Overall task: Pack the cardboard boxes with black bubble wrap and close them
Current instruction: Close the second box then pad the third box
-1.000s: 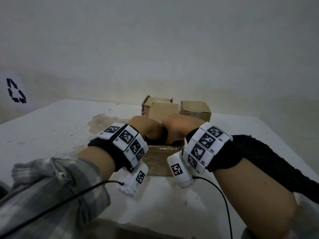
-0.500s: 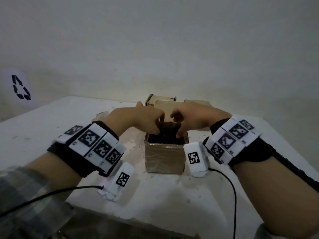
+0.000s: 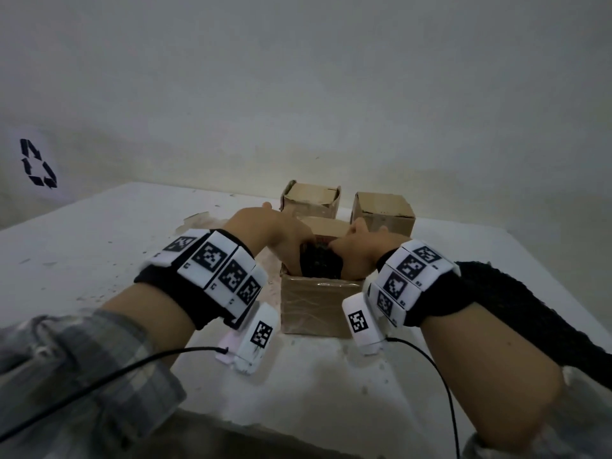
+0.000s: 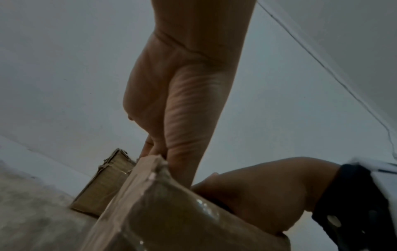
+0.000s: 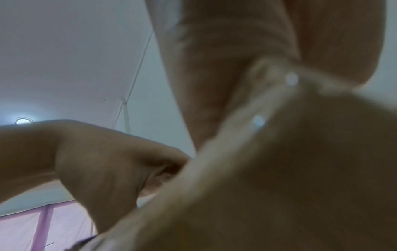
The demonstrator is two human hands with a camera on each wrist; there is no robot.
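Reaching down into the open cardboard box (image 3: pixel 316 308) with both hands, we have the left hand (image 3: pixel 276 241) at its left wall and the right hand (image 3: pixel 356 251) at its right wall, the black bubble wrap (image 3: pixel 319 263) bunched between them and filling the box mouth. From the left wrist view the left hand's fingers (image 4: pixel 189 132) run straight down past the box's top edge and disappear inside, so they look extended and pressing rather than pinching. The right hand's fingers are hidden inside the box in the head view, and the right wrist view is too blurred to help, so we cannot tell whether they grip the wrap or only push on it. The box stands upright on the white table (image 3: pixel 99 246), near its front edge, its taped side facing us. Behind it, by the wall, sit two more cardboard boxes (image 3: pixel 311 200); a third stands just behind the one we work in. More black wrap (image 3: pixel 516 313) trails across the table behind our right forearm.
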